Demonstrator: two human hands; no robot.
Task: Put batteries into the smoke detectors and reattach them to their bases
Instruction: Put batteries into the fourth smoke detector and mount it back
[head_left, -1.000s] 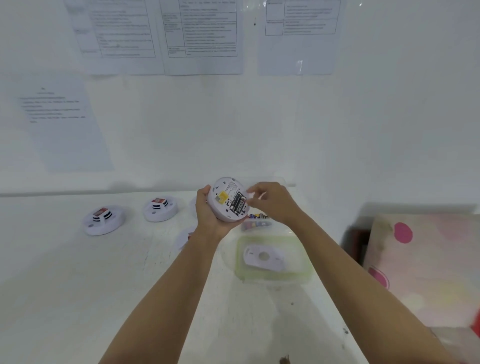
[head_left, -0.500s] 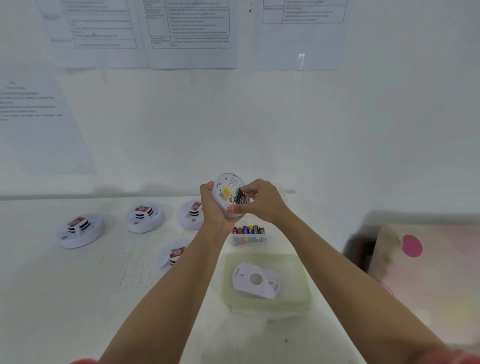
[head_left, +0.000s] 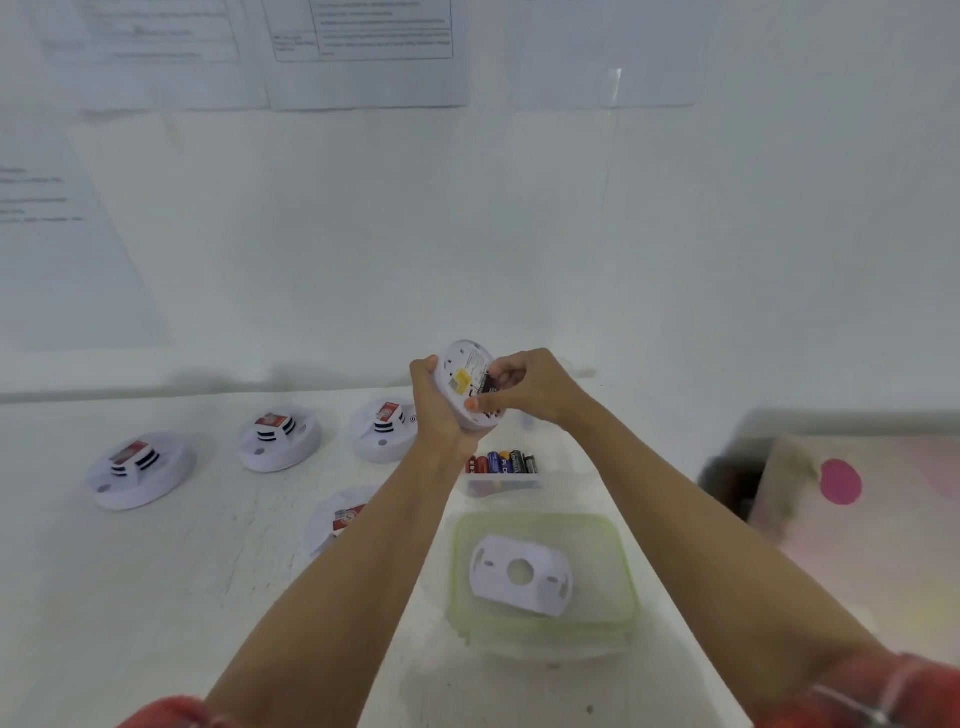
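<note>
the white worktop (head_left: 156, 623) is serving as the bench, backed by a white wall with printed paper sheets (head_left: 363, 52) taped up, text too blurred to read. at the right edge a pale cloth with a pink dot (head_left: 841, 480) is lying, not in play.

near the front, the clear plastic tub with a green rim (head_left: 621, 561) is holding one flat white mounting base with a round centre hole (head_left: 519, 574); judgement: it is parked there so it is within easy reach for refitting. four round white smoke detectors with red labels are sitting face up on the worktop, three in a row toward the wall (head_left: 140, 467) (head_left: 278, 436) (head_left: 382, 428) and one nearer, partly hidden by the left forearm (head_left: 340, 519). whether these are loaded, cannot tell.

just beyond the tub, a small clear tray of cylindrical batteries (head_left: 501, 467) is standing directly below the hands, probably to keep each pick short.

the round white detector in work (head_left: 462, 384) is being held up off the bench, back side with a yellow sticker turned toward the camera so the battery bay is visible. the left hand (head_left: 434, 410) is wrapping its rim and clamping it steady. the right hand (head_left: 524, 387) is closing against the back, thumb and fingers pressing at the dark bay; likely seating a battery, but the cell itself is hidden under the fingers. the two hands are together on the one unit.
</note>
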